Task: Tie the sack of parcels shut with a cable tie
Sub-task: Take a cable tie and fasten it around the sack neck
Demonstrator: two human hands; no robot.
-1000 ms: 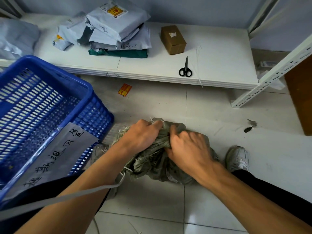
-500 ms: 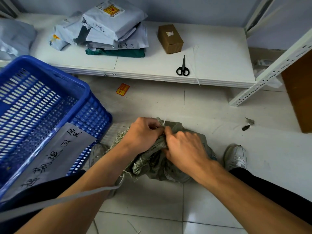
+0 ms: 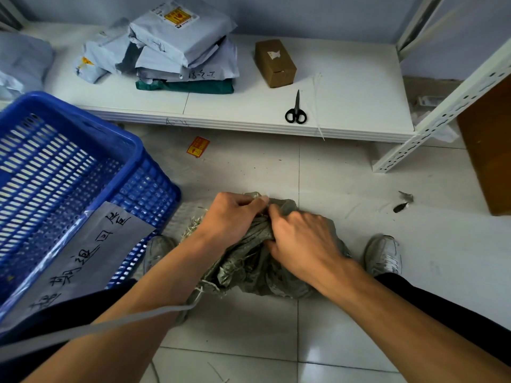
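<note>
The sack [image 3: 249,261] was gripped at the neck by left hand [image 3: 229,217] and right hand [image 3: 301,239]. Handwritten Chinese was inked on the crate label [image 3: 91,250].

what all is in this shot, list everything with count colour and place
grey-green woven plastic sack: one, grey-green, on floor between the shoes
blue slatted plastic crate: one, blue, left foreground
white handwritten paper label: one, white, on crate's near side
pale grey plastic mailer parcels: several, grey, stacked on shelf, back left
brown cardboard box: one, brown, on shelf right of stack
black-handled scissors: one pair, black, near shelf's front edge
white metal shelf: one, white, low across the back
red and yellow sticker: one, red-yellow, floor before shelf
white sneakers: two, white, either side of sack
left hand: one, bare, grips sack's gathered neck
right hand: one, bare, grips same neck
</note>
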